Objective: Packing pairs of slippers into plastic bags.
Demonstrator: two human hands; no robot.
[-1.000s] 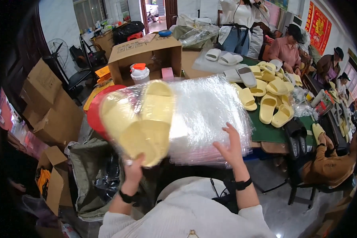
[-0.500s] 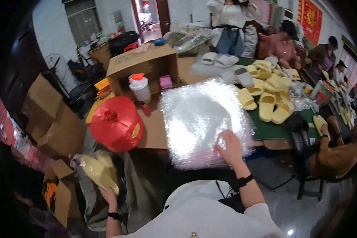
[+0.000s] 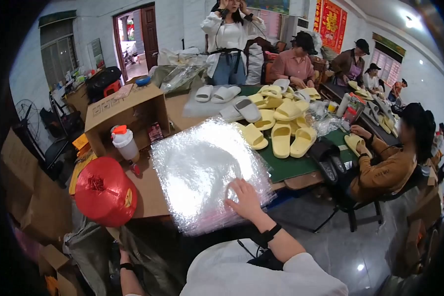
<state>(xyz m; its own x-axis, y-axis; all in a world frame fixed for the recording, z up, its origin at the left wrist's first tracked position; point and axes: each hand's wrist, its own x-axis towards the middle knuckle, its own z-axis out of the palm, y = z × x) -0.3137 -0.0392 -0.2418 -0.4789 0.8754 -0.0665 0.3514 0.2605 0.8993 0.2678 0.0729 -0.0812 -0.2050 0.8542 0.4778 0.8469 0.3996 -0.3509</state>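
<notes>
My right hand point(image 3: 244, 200) rests on a stack of shiny clear plastic bags point(image 3: 202, 163) at the table's front edge. Its fingers are spread, holding nothing. Low on the left, my left hand point(image 3: 124, 254) reaches down at a grey sack point(image 3: 91, 249). Its fingers are out of sight, so what they hold, if anything, cannot be told. A large roll of red plastic twine point(image 3: 106, 191) sits just above that hand. Beyond the bags to the right lies a pile of pale yellow slippers point(image 3: 287, 111), with grey slippers point(image 3: 246, 109) beside it.
An open cardboard box point(image 3: 126, 111) lies on the table, with a white bottle point(image 3: 125, 143) in front. Black slippers point(image 3: 326, 159) lie at the right edge. A seated co-worker point(image 3: 387, 160) handles a yellow slipper point(image 3: 355, 144). Another person point(image 3: 232, 44) stands across the table. Cartons point(image 3: 47, 207) stand left.
The view has swung to the right. The yellow slippers that my left hand held no longer show, and that hand's fingers are now hidden. My right hand stays on the bags.
</notes>
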